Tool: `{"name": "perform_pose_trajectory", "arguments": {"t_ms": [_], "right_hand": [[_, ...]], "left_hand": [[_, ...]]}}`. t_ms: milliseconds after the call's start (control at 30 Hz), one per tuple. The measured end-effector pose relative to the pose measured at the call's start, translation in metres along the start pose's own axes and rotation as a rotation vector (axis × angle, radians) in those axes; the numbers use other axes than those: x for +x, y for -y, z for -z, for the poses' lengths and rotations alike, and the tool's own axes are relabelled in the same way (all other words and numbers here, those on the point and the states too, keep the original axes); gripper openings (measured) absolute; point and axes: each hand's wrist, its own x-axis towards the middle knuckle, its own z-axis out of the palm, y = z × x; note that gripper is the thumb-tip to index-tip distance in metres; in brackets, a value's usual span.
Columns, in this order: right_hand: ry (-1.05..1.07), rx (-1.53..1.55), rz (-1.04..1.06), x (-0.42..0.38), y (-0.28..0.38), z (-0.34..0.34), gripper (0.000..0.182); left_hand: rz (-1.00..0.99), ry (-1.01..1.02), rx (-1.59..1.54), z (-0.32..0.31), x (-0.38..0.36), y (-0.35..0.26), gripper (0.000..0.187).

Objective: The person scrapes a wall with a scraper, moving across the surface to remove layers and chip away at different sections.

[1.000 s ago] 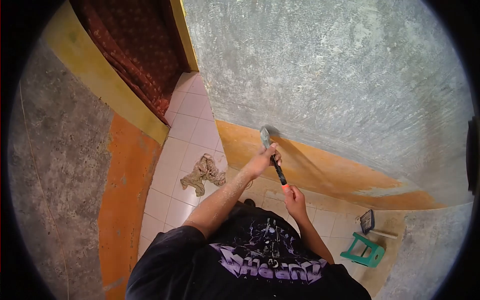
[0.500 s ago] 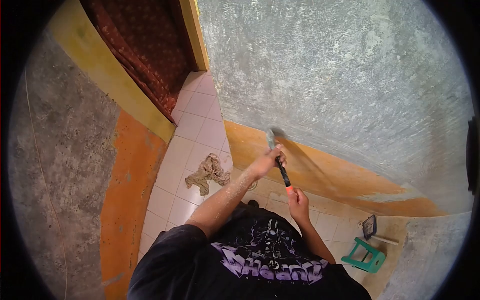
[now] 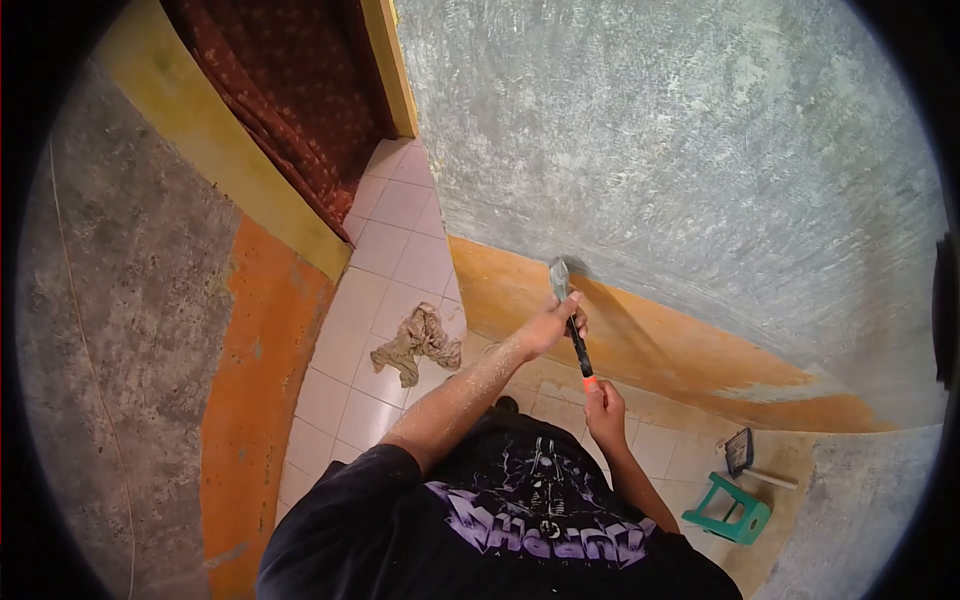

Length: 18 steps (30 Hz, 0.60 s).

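Both of my hands grip a long-handled scraper [image 3: 581, 352] with a black shaft, an orange band near its lower end and a grey, wedge-like head. My left hand [image 3: 545, 328] is wrapped round the upper shaft, just below the head, and pale specks cover that forearm. Lower down, my right hand [image 3: 605, 408] closes on the end of the handle beside the orange band. The scraper's head lies over the wall [image 3: 650, 180], near where scuffed grey surface meets an orange strip [image 3: 640, 325].
A crumpled, dirty cloth [image 3: 418, 343] lies on the tiled floor [image 3: 340, 345] to the left. A green plastic stool [image 3: 728, 510] and a dark tray-like thing [image 3: 739, 453] are at lower right. A red patterned curtain [image 3: 300, 90] hangs in the doorway at upper left.
Both hands and the scraper have shifted slightly to the right. The scraper's head, blurred before, now shows more sharply. The cloth and stool stay put.
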Motion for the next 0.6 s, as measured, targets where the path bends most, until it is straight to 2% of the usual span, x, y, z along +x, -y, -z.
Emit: {"name": "perform_pose_trajectory", "arguments": {"t_ms": [267,433,600], "right_hand": [[0.047,0.129,0.039,0.015,-0.019,-0.01,0.03],[0.043,0.103,0.061,0.02,-0.019,-0.016,0.03],[0.038,0.072,0.038,0.013,-0.01,-0.013,0.031]], "left_hand": [[-0.005,-0.012,-0.001,0.007,-0.005,-0.007,0.023],[-0.04,-0.044,0.019,0.016,-0.003,-0.008,0.022],[0.019,-0.045,0.019,0.011,-0.009,-0.011,0.027]]}}
